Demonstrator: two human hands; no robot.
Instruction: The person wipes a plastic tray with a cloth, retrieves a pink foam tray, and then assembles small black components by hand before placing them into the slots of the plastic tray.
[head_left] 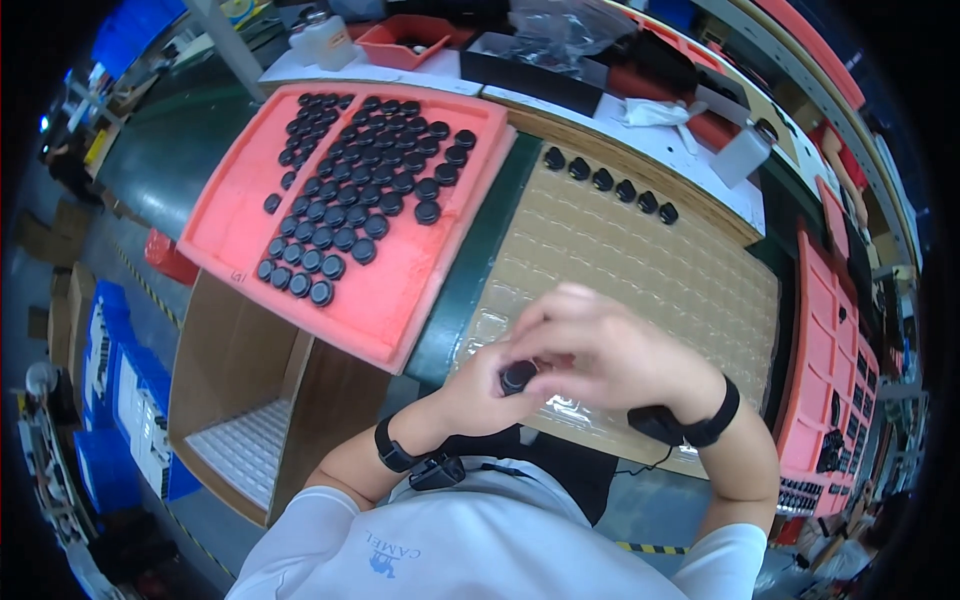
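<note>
My left hand [478,392] is closed around a small black round knob [518,376], its flat dark face turned up. My right hand [625,352] is bent over it from the right, with the thumb beside the knob and the fingers curled in against the left hand. What the right fingertips hold, if anything, is hidden. Both hands are above the near edge of a clear plastic blister tray [640,270] with rows of pockets. Along the tray's far edge, several black knobs [602,180] form a row.
To the left, a pink foam tray [400,310] carries many black knobs on a green table [450,310]. Below it stands an open cardboard box [215,370]. A white shelf behind holds a red bin [405,42] and a white bottle [745,153]. Another pink tray [808,370] is at right.
</note>
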